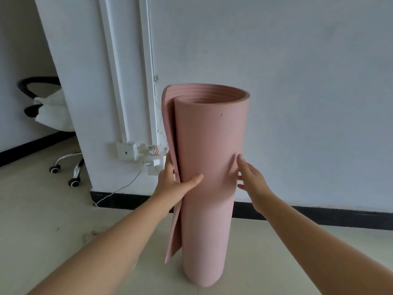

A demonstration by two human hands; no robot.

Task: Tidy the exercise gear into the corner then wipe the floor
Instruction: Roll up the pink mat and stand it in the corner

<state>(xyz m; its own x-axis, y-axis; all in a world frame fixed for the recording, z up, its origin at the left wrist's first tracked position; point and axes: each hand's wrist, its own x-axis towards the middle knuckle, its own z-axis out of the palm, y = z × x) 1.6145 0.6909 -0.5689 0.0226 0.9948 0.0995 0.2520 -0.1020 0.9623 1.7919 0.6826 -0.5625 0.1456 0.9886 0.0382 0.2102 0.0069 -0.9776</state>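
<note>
A pink exercise mat (209,167), rolled into a loose tube, stands upright on the pale tiled floor (42,209), just in front of a white wall (297,81) with a black skirting board (308,216) along its foot; the top of the roll shows its coiled layers, and the outer edge of the mat hangs free as a loose flap down the left side, its lower corner ending above the floor. Both hands are on the roll at about mid-height — the left hand (172,184) grips the loose flap edge, thumb laid across the front of the tube and fingers wrapped behind the flap; the right hand (249,177) rests on the right side with fingers straight and spread, pressing flat against the mat rather than curling round it. Both forearms reach in bare from the lower corners of the view.

To the left of the mat the wall steps out into a white pillar (80,81) carrying vertical white cable trunking (121,71); low on it sit a white socket box (126,151) and a wall socket (154,169) with a plug in it — a thin white cable (119,189) trails from there down to the floor. Behind the pillar, well apart from the mat, a black office chair (38,90) with chrome legs and castors holds something white draped over its seat; what that is I cannot tell.
</note>
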